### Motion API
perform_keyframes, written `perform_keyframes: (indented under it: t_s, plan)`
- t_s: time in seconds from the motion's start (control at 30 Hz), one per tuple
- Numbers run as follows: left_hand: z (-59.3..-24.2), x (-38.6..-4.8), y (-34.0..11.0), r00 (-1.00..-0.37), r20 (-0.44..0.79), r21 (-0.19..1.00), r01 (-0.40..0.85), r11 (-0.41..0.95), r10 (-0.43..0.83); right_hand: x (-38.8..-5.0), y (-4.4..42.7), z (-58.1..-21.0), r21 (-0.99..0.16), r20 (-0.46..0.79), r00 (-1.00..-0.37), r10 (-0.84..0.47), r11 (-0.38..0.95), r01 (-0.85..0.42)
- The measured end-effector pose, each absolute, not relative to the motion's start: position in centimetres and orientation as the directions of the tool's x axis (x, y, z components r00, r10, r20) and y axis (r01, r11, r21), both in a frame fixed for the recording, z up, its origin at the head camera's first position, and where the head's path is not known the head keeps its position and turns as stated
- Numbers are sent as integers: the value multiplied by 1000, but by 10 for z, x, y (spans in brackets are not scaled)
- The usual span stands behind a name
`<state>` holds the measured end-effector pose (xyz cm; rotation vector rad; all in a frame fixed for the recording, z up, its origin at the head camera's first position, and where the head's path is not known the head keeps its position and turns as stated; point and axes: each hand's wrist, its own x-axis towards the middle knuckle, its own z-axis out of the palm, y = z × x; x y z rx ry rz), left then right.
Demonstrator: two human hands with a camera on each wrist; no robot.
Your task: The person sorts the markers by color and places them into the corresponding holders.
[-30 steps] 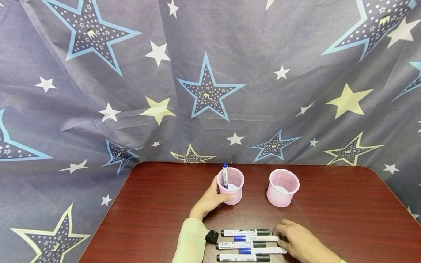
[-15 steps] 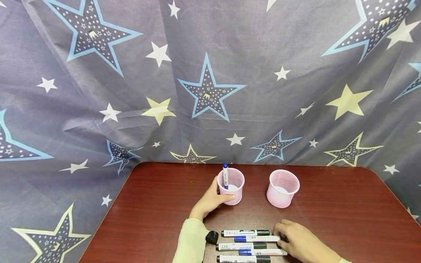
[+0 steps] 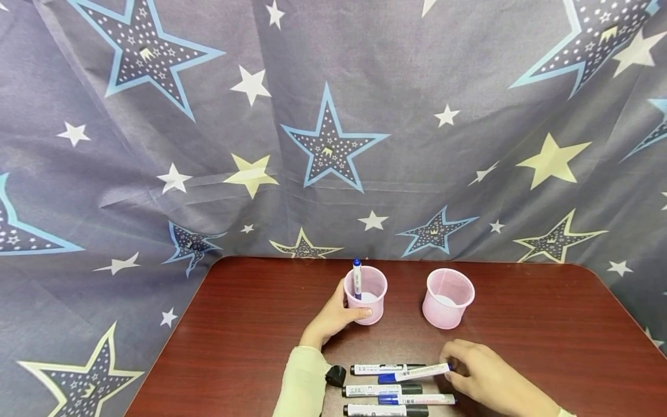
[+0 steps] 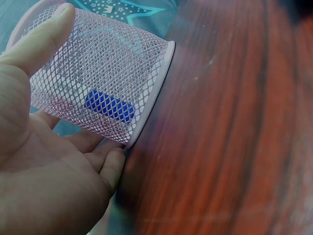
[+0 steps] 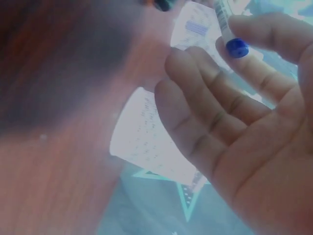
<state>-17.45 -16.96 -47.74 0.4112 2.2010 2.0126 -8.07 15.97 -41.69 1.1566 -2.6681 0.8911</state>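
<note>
Table (image 3: 250, 324): reddish-brown with darker wood grain, its far corners rounded.
Left pink mesh cup (image 3: 377, 310): upright, nearer the far edge's middle than the far left corner.
Right pink mesh cup (image 3: 444, 313): upright, well apart from the other, about as near the far edge.
Farthest black-ended marker (image 3: 372, 369): white barrel, lying roughly parallel to the far edge.
Middle black-ended marker (image 3: 371, 391): lying much the same way.
Blue-capped marker (image 3: 424, 399): just beside that one, set further towards the right edge.
Nearest black-ended marker (image 3: 383, 410): farthest from the far edge.
</note>
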Motion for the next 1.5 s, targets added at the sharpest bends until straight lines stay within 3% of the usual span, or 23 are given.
perform_keyframes:
  t_s: [0.73, 1.5]
  plan:
    - [-476, -173, -170, -951, 101, 990, 126, 68, 292, -77, 158, -372, -578, 371, -712, -596, 451, -680]
    - [-474, -174, -169, -953, 88, 991, 113, 72, 289, -97, 138, -347, -598, 495, -690, -528, 368, -712]
